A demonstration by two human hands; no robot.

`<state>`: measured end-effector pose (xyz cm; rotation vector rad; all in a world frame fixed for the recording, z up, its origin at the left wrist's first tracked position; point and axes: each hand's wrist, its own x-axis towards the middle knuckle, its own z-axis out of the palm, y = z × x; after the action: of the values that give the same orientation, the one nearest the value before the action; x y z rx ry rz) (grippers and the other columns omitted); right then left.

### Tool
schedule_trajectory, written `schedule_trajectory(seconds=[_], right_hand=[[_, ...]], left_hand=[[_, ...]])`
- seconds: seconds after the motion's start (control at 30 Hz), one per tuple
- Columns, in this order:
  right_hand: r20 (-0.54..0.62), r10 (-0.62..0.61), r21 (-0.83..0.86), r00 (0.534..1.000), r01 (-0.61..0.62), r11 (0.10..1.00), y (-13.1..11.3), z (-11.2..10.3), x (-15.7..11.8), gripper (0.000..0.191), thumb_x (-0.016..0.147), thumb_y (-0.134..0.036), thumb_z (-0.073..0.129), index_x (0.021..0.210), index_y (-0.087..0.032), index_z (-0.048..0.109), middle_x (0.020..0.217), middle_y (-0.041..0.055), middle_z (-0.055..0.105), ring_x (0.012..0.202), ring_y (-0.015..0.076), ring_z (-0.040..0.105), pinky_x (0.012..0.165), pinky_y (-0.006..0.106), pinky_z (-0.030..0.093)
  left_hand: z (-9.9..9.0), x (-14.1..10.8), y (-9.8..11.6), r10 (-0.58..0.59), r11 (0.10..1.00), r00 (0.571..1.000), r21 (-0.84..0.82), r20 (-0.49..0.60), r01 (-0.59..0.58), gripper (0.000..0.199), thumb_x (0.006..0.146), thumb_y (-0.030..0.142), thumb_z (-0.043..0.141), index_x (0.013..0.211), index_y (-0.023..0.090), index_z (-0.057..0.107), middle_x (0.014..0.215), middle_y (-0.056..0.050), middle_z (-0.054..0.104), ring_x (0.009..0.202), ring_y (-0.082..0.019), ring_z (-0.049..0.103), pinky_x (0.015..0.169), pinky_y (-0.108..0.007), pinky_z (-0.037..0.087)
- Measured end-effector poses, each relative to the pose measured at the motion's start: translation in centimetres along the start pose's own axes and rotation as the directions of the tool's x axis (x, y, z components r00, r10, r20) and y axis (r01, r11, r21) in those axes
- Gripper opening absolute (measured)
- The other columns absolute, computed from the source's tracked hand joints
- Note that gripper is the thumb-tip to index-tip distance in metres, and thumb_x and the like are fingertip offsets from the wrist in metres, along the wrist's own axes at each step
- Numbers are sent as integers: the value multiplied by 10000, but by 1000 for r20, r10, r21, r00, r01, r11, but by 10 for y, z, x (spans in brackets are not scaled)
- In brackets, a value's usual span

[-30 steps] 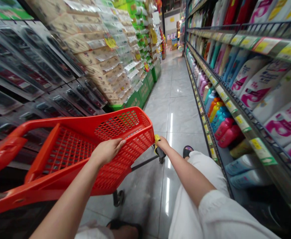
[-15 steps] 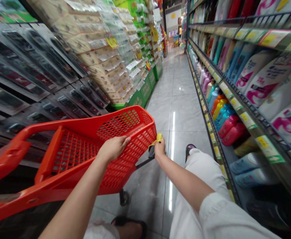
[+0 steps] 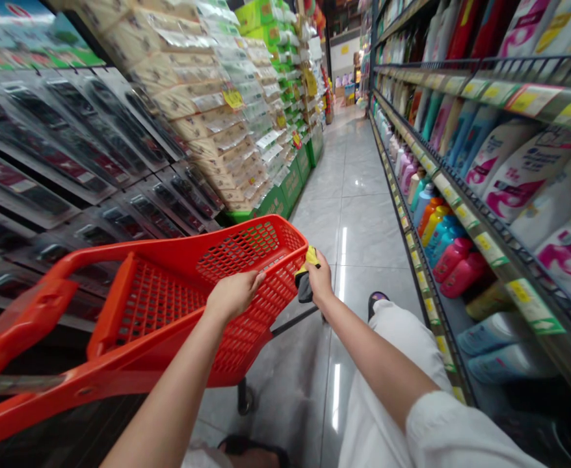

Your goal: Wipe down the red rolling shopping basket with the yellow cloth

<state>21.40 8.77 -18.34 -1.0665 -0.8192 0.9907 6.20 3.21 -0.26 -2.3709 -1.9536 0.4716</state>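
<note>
Glossy aisle floor runs clear ahead between two shelf rows. Your one red cart points its long axis down the aisle, tilted. Your left hand grips its rim; your right hand clutches one yellow-and-dark cloth at its front corner.

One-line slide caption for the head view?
Left hand on red cart rim; right hand holds yellow-grey cloth at its front corner.

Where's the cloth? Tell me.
Head view, centre: the cloth is in the right hand, against the red cart's front corner.
</note>
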Motion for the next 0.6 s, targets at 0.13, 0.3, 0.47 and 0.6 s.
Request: schedule_trajectory(seconds=[0.13,0.3,0.47,0.6], right_hand=[[-47,-103,-49,994,100,994,-37,-20,21,586,795,-258,499,1379,-211,485,1244,76,606,1078,210,600,936,345,495],[194,-348,-538,917,397,744,-57,-22,10,605,756,-104,497,1330,-281,568,1357,59,525,1216,250,491,1077,423,383],[506,-388,-554,771,635,539,-70,0,-35,695,739,-82,541,1388,-330,518,1403,20,512,1087,265,506,964,400,462],[513,-370,-568,775,629,531,-75,-2,-24,633,743,-86,547,1313,-357,580,1342,-16,574,1035,253,523,881,369,484]], left_hand=[[4,0,1,13,1000,1000,10,-23,-13,538,978,515,182,941,211,624,950,-125,728,876,-266,694,739,-334,475],[8,-2,1,49,999,998,9,-47,-48,314,889,468,490,1001,209,629,1031,-129,724,946,-281,688,768,-330,484],[7,-2,2,74,997,996,-16,-58,-75,301,867,367,530,1114,217,616,1063,-126,725,995,-290,686,788,-338,492],[7,-3,5,62,998,996,-15,-71,-63,296,862,343,515,1105,209,619,1044,-136,730,978,-303,691,780,-353,500]])
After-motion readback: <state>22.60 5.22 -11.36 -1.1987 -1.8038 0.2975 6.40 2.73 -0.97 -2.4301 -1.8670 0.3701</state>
